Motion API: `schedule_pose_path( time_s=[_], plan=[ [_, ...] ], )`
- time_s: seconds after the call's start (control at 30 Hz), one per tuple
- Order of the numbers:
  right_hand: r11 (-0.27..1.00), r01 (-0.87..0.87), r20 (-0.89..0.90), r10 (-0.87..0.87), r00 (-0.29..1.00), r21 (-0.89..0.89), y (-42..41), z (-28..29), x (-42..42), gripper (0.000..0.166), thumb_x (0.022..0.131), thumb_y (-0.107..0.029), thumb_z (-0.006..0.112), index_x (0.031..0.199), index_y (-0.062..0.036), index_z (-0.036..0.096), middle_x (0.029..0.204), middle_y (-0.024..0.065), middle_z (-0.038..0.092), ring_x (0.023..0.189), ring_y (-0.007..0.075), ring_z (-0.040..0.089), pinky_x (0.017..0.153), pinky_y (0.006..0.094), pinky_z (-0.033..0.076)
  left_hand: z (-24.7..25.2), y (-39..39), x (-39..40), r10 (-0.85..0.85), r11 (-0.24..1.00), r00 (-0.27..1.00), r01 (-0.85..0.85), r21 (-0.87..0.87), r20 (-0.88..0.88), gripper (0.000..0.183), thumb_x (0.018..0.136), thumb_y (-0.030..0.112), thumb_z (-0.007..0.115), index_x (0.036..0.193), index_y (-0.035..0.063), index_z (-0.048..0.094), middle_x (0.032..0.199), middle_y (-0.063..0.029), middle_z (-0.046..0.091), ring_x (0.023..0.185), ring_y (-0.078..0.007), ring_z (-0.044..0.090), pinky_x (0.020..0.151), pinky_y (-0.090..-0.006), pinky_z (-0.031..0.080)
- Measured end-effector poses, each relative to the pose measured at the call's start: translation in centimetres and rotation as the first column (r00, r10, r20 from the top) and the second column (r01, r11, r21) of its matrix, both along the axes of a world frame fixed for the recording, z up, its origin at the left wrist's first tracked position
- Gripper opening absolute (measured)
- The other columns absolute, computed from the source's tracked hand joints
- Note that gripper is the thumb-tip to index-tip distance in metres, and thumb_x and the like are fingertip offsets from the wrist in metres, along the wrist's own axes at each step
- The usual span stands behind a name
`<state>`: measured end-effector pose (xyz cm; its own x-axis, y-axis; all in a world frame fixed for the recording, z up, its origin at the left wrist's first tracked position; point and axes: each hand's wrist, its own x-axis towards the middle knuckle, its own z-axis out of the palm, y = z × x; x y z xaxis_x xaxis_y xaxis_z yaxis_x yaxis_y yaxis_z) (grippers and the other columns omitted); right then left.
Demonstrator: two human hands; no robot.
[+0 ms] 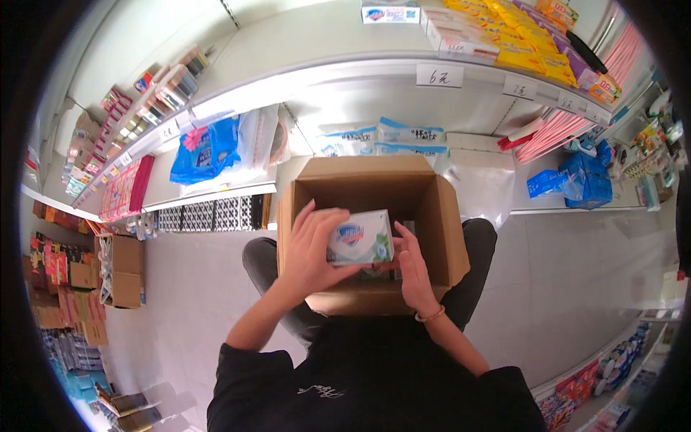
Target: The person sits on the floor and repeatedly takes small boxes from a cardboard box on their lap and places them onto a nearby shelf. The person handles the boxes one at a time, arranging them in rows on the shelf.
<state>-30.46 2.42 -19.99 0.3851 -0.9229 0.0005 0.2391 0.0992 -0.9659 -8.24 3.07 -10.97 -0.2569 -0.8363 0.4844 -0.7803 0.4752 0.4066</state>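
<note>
My left hand point(310, 254) grips a white soap box point(359, 237) with a blue and red shield logo and green leaves. The fingers lie along its left and upper edge, and the thumb runs below. On the box's right end, my right hand point(413, 264) touches it with the fingertips, partly tucked behind and under it. Both hands hold it over an open cardboard carton point(453, 232), which sits between my knees. More small packs lie at the carton's dark bottom, mostly hidden by the hands and the box.
Ahead, an upper shelf point(302, 48) carries another soap box point(390, 13), pink soap cartons point(459, 40) and yellow packs point(518, 38). Blue-and-white bags point(410, 135) lie on the lower shelf. A blue bag point(208, 151) stands left; a box of hangers point(121, 270) is on the floor.
</note>
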Motion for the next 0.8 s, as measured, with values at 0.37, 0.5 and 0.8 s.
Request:
schedule_pose_path(
  time_s=[0.37, 0.5, 0.8],
  plan=[
    [0.95, -0.311, -0.334, 0.301, 0.893, 0.025, -1.7, 3.6, 1.0, 0.059, 0.097, -0.011, 0.064, 0.152, -0.0087, 0.044, 0.123, 0.0098, 0.065, 0.105, 0.0153, 0.062, 0.09, 0.0302, 0.05, -7.1, 4.9, -0.5, 0.164, 0.953, 0.977, -0.121, 0.277, -0.137, 0.078, 0.07, 0.03, 0.092, 0.133, 0.0051, 0.053, 0.13, -0.0156, 0.061, 0.122, -0.0377, 0.058, 0.103, -0.0457, 0.048],
    [0.879, -0.464, -0.675, 0.278, 0.684, -0.108, -5.2, 4.6, 0.5, 0.053, 0.092, -0.013, 0.069, 0.143, -0.0106, 0.052, 0.107, 0.0144, 0.068, 0.089, 0.0193, 0.068, 0.079, 0.0317, 0.053, -6.5, 4.7, -1.2, 0.192, 0.965, 0.975, -0.167, 0.201, -0.113, 0.074, 0.079, 0.027, 0.086, 0.139, 0.0029, 0.049, 0.135, -0.0171, 0.06, 0.122, -0.0378, 0.059, 0.105, -0.0473, 0.047],
    [0.633, -0.766, -0.994, 0.048, -0.099, 0.106, -12.6, 0.4, 5.4, 0.047, 0.085, -0.016, 0.066, 0.131, -0.0189, 0.058, 0.108, 0.0176, 0.073, 0.102, 0.0382, 0.07, 0.086, 0.0488, 0.056, -7.7, 4.8, -0.5, 0.085, 0.93, 0.995, -0.059, 0.362, -0.058, 0.041, 0.091, 0.024, 0.072, 0.123, 0.0034, 0.057, 0.105, -0.0153, 0.065, 0.097, -0.0347, 0.066, 0.087, -0.0436, 0.052]
  ],
)
